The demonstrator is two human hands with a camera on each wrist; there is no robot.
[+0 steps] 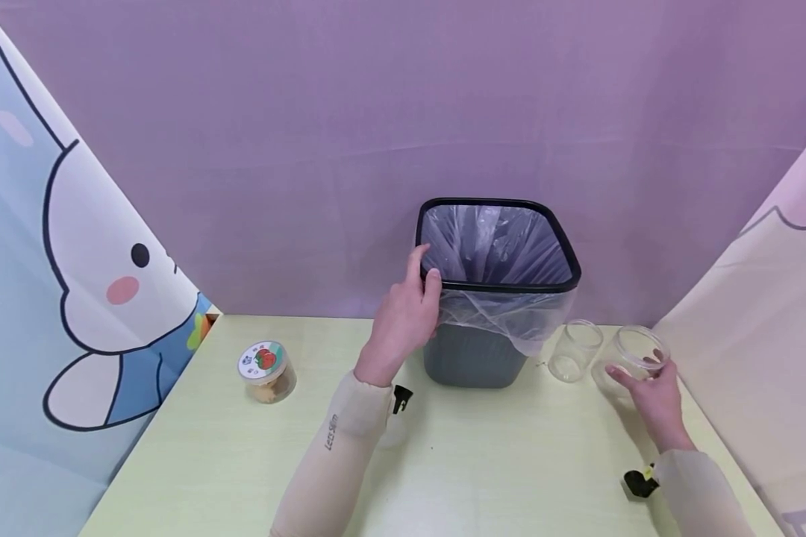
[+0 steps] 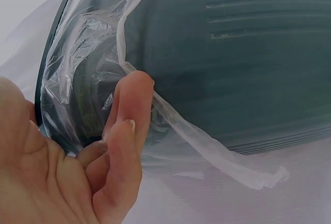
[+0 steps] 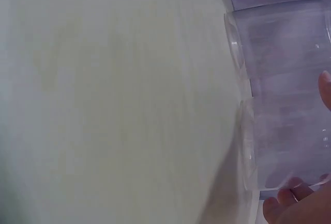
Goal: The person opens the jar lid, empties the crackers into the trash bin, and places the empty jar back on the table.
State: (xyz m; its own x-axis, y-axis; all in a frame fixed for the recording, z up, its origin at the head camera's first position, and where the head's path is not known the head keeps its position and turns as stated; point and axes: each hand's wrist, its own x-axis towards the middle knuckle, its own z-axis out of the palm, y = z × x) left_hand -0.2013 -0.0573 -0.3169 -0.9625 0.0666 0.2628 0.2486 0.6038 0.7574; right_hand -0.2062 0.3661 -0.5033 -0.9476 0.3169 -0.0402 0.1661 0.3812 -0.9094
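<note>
A dark grey-green trash bin (image 1: 477, 358) with a black rim stands upright, lined with a clear plastic bag (image 1: 497, 239) folded over its edge. At its near left corner my left hand (image 1: 403, 321) grips the rim, thumb in front; the left wrist view shows the curled fingers (image 2: 129, 105) against the overhanging bag. On the right, my right hand (image 1: 658, 399) holds a clear, lidless jar (image 1: 634, 347) round its sides, thumb on the left. A second clear jar (image 1: 574, 350), also without a lid, stands upright between that jar and the bin.
At the left of the pale table (image 1: 483, 462) sits a small lidded tub (image 1: 266, 371) with a strawberry picture and tan contents. Behind the table hangs a purple cloth (image 1: 322, 164), with printed cloth (image 1: 107, 298) at the left side and a pale cloth (image 1: 766, 335) at the right.
</note>
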